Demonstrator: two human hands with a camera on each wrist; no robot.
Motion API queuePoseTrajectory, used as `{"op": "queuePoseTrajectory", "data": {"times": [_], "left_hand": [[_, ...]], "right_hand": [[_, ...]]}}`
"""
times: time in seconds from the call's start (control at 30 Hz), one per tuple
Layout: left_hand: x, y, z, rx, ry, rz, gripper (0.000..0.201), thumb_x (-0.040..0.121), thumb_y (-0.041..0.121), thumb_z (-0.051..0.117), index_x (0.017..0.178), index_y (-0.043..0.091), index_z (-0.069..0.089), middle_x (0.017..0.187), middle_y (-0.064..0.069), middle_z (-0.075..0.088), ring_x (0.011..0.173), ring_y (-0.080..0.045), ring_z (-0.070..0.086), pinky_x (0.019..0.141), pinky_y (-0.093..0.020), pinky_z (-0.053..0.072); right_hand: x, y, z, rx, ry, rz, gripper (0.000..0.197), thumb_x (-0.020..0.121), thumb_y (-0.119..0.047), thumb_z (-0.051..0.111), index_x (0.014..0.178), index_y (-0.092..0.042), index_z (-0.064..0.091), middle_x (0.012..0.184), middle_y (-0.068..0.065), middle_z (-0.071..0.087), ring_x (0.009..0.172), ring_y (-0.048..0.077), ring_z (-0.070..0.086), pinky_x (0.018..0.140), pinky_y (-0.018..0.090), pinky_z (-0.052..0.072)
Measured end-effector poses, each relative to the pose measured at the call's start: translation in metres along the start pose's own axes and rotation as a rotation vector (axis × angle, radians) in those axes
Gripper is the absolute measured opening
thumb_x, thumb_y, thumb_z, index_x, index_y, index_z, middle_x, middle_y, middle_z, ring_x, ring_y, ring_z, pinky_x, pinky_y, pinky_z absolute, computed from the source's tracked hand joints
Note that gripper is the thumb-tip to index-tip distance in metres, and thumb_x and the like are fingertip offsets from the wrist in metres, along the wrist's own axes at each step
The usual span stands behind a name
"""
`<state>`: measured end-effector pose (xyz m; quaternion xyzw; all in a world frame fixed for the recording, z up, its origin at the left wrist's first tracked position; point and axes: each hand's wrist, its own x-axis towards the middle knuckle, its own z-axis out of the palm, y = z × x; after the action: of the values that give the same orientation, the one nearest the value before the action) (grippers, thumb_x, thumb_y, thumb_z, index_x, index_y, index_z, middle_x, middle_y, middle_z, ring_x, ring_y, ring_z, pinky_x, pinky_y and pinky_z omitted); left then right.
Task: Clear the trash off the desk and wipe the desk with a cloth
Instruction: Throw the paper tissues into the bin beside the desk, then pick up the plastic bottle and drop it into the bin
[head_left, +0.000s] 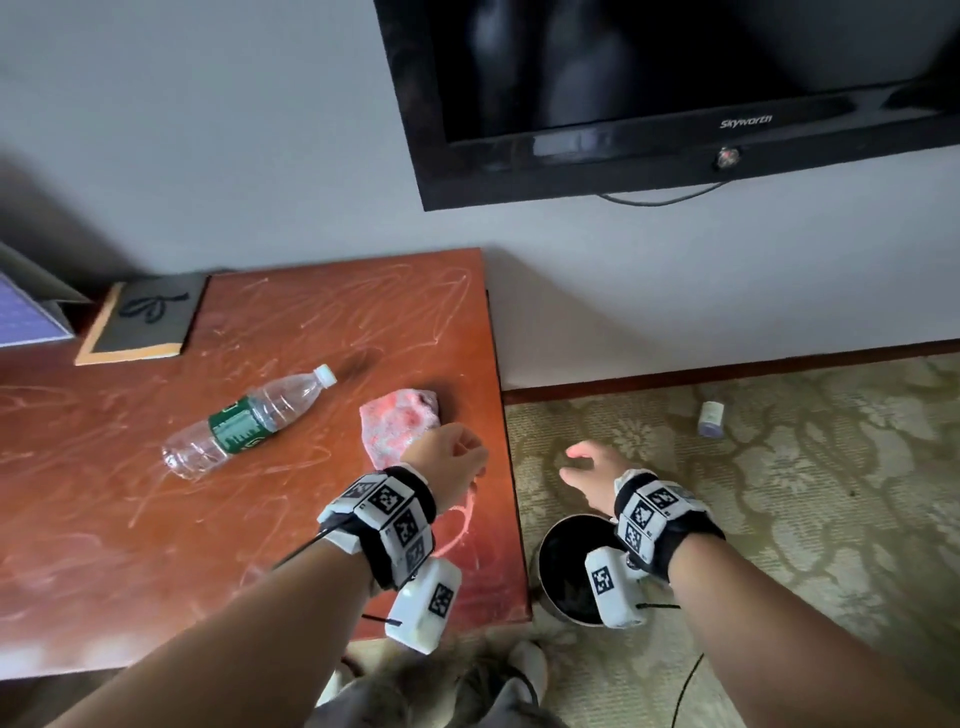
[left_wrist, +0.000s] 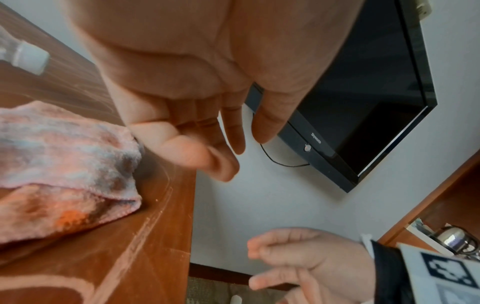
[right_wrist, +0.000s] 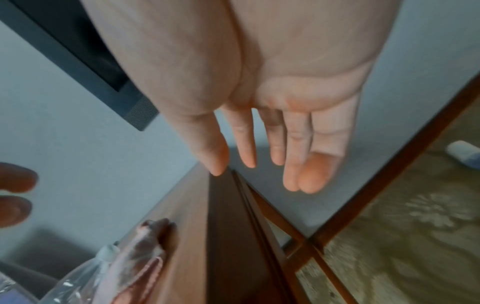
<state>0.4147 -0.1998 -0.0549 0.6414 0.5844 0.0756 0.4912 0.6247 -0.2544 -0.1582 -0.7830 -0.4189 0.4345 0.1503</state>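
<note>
Clear crinkled plastic, the bottle (head_left: 248, 420) lies on its side mid-desk, white cap toward the far-right wall. Beside it sits the pink terry cloth (head_left: 399, 427), crumpled near the scratched reddish desk (head_left: 104, 519) edge. My left hand (head_left: 451, 464) hovers there, loosely open, empty; my right hand (head_left: 589, 469) spreads over patterned carpet (head_left: 805, 519) above a black bin (head_left: 563, 556).
</note>
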Motion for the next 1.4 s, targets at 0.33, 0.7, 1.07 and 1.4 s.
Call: {"op": "queuePoseTrajectory", "data": {"times": [0.33,0.7,1.07,1.4], "left_hand": [[-0.023,-0.044,-0.095,-0.081,0.066,0.030,0.012,0.089,0.018,0.055,0.077,0.018,0.058,0.079,-0.005,0.071,0.062,-0.019,0.064,0.064,-0.033,0.055],[-0.049,-0.126,-0.208,-0.166,0.139,0.077,0.015,0.094,0.019,0.054,0.079,0.017,0.057,0.074,-0.001,0.067,0.058,-0.015,0.062,0.062,-0.030,0.054],[-0.055,-0.175,-0.261,-0.203,0.158,0.047,0.013,0.095,0.023,0.053,0.082,0.023,0.056,0.081,-0.001,0.070,0.063,-0.012,0.064,0.067,-0.034,0.056],[-0.050,-0.169,-0.260,-0.256,0.275,-0.027,0.011,0.091,0.026,0.055,0.081,0.024,0.058,0.080,-0.006,0.073,0.063,-0.017,0.065,0.066,-0.038,0.058]], "right_hand": [[-0.032,-0.133,0.017,-0.097,0.094,-0.162,0.037,0.087,-0.027,0.065,0.122,-0.017,0.060,0.122,0.005,0.062,0.081,0.019,0.053,0.084,0.035,0.051],[-0.078,-0.272,0.108,-0.312,0.007,-0.188,0.029,0.090,-0.026,0.053,0.117,-0.020,0.063,0.107,-0.001,0.065,0.091,0.018,0.062,0.069,0.024,0.048],[-0.063,-0.326,0.154,-0.443,-0.005,-0.211,0.045,0.088,-0.036,0.062,0.130,-0.025,0.052,0.135,-0.001,0.055,0.117,0.019,0.056,0.101,0.035,0.045],[-0.019,-0.342,0.138,-0.633,-0.011,-0.225,0.049,0.086,-0.029,0.066,0.132,-0.021,0.049,0.131,0.004,0.057,0.112,0.023,0.058,0.088,0.030,0.045]]}}
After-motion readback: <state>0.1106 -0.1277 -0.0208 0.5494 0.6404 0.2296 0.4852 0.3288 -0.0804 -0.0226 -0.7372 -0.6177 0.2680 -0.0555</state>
